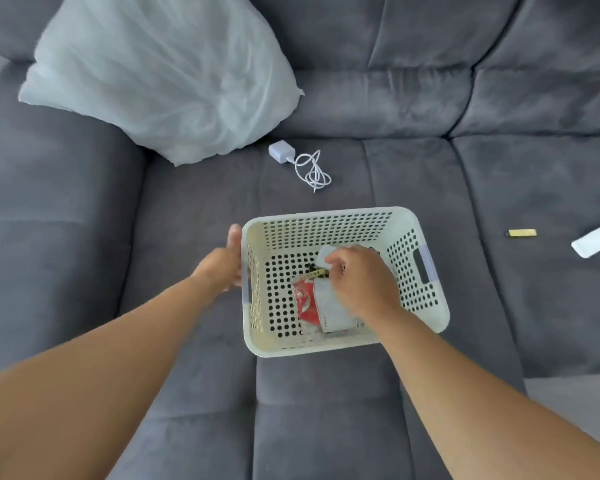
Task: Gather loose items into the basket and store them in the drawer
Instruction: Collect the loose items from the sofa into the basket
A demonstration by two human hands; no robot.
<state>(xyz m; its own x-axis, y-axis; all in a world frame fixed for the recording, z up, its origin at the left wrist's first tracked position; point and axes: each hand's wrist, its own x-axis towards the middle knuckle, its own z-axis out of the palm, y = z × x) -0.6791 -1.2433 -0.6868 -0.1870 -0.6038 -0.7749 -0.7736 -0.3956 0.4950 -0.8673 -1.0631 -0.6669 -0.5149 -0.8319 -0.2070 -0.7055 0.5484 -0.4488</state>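
A pale perforated plastic basket [326, 221] sits on the grey sofa seat. My left hand [224, 263] grips its left handle. My right hand [359, 278] is inside the basket, fingers curled round a small white item [325, 255]. Below it lie a red packet [303, 301], a white card [329, 311] and a small yellow-and-black thing [316, 273]. Outside the basket, a white charger with coiled cable [300, 164] lies just beyond it. A small yellow stick [522, 232] and a white remote [596, 242] lie far right.
A white pillow [163, 74] leans against the sofa back at the upper left. The grey sofa [326, 410] fills the view, with its seat edge and pale floor [575, 400] at the lower right.
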